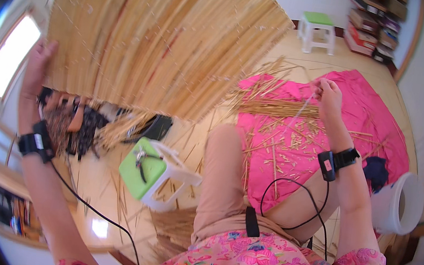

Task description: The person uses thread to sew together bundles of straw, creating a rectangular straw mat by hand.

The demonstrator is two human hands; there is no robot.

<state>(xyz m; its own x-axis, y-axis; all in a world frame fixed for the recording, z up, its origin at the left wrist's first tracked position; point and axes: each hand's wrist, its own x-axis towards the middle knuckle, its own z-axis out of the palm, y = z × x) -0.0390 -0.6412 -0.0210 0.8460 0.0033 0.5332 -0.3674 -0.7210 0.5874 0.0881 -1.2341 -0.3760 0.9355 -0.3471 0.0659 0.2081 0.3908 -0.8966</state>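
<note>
A large mat of straw stalks point(159, 41), stitched in rows with pale thread, is raised at the upper left. My left hand point(39, 66) grips its left edge, the fingers partly hidden. Out to the right, my right hand point(328, 96) is closed in a pinch on a thin white thread point(299, 113), which slants down to the left from the fingertips. Under that hand, a bundle of straw stalks point(278, 108) and many cut bits lie on a bright pink cloth point(353, 105) spread over the floor.
Pliers point(140, 163) rest on a green-topped stool point(130, 175) at the left. A white bucket point(380, 209) stands at the right. Another green-topped stool point(317, 26) and stacked boxes point(364, 34) are at the back. Someone else sits point(79, 116) beyond the mat, mostly hidden.
</note>
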